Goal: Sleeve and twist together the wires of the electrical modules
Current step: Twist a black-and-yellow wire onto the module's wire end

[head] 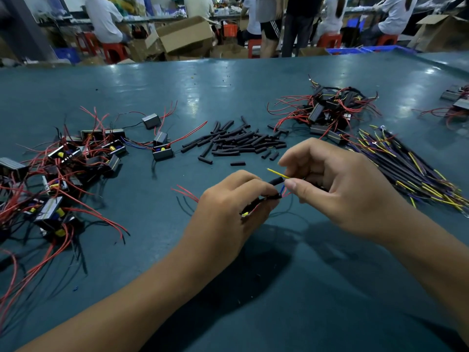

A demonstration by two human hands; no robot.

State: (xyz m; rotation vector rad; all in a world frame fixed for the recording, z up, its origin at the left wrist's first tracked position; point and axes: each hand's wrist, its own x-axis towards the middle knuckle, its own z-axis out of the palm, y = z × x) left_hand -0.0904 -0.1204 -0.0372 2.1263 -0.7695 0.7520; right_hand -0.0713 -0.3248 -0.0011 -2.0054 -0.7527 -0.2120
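Both hands meet above the teal work table [253,80], close to each other. The left hand [228,212] has its fingers curled around a small electrical module [253,208], which is mostly hidden inside the grip; only a dark part, a bit of yellow and some red wires [185,193] coming out to the left are visible. The right hand [337,184] pinches a thin yellow wire [278,173] between thumb and fingers. A short black sleeve [276,180] sits on this wire, just beside the thumb tip, and the bare end of the wire sticks out to the upper left. A blue wire [282,190] runs between the 2 hands.

On the table, behind the hands, lies a loose heap of black sleeve pieces [236,142]. At the left is a pile of modules with red leads [66,171]. At the far right is another pile of modules [330,110], and near it a bundle of yellow and purple wires [411,168]. People sit on red stools [114,50] in the background.
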